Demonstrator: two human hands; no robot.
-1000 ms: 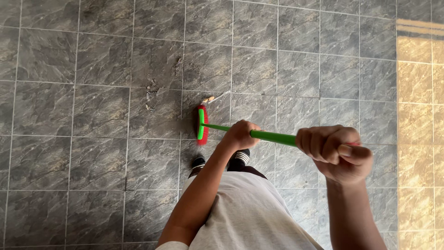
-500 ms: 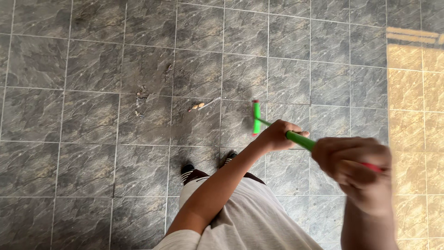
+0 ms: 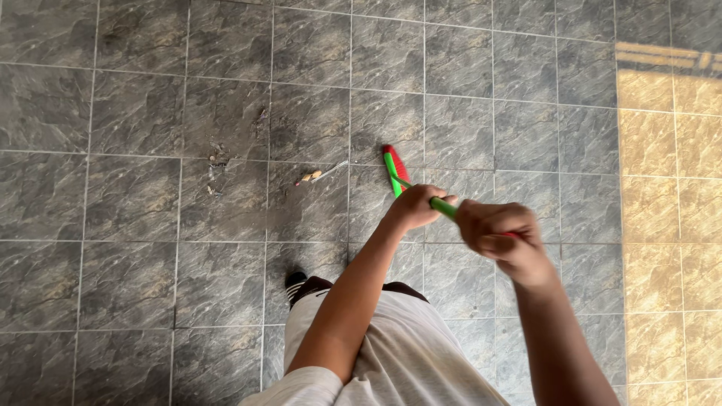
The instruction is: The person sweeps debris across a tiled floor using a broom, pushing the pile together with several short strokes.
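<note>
The tiled floor (image 3: 135,113) fills the view: grey stone-pattern tiles across most of it, with one sunlit band of tan tiles along the 3 o'clock edge. One broom (image 3: 402,184) is in hand, and it reads as a light, rigid tool: a thin green handle that should not flex, ending in a single head with a green back and red bristles, the bristles judged soft and springy. The head rests on or just above the floor at about 12 o'clock from the hands, near the centre of the view. The handle looks smooth and could turn in the palm, so a firm wrap with the two hands spaced along the shaft is the sound hold, and that is how it is held. The left hand (image 3: 412,207) is clamped around the shaft nearer the head; the right hand (image 3: 500,237) is closed around the upper end, somewhat blurred. One shoe (image 3: 295,283) shows below, at 7 o'clock from the hands. Debris: one small pale scrap with a thin stick (image 3: 320,174) lies at 9 o'clock from the broom head, and one scatter of dirt specks (image 3: 216,169) lies farther out, also at 9 o'clock.
</note>
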